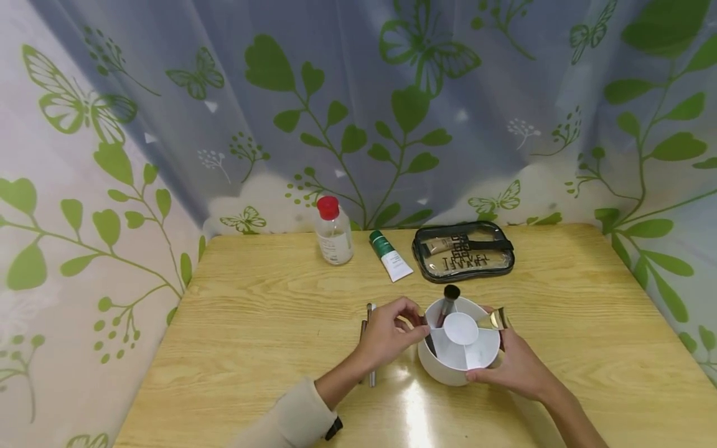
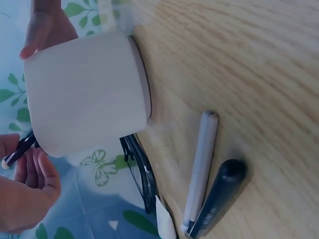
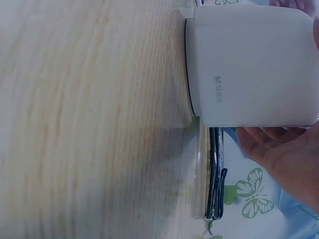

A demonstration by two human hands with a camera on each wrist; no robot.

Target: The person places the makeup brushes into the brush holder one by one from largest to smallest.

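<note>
A round white divided organizer (image 1: 448, 373) stands on the table, with a small round cup in its middle. My right hand (image 1: 521, 367) grips its right side, thumb at the front rim and fingers around the back. My left hand (image 1: 389, 333) pinches a slim dark stick (image 2: 22, 147) with a pale tip at the organizer's left rim; its exact kind I cannot tell. In the head view the stick's dark lower part (image 1: 430, 343) reaches into the left compartment. A makeup brush (image 1: 450, 298) with dark bristles stands in the back compartment. A gold-ended item (image 1: 497, 319) sticks out on the right.
Slim brushes (image 1: 372, 377) lie left of the organizer; their pale handle (image 2: 202, 164) and black handle (image 2: 219, 194) show closer up. Behind stand or lie a red-capped bottle (image 1: 335, 239), a green and white tube (image 1: 390, 256) and a clear black-edged pouch (image 1: 463, 270). A patterned curtain (image 1: 347, 93) hangs behind.
</note>
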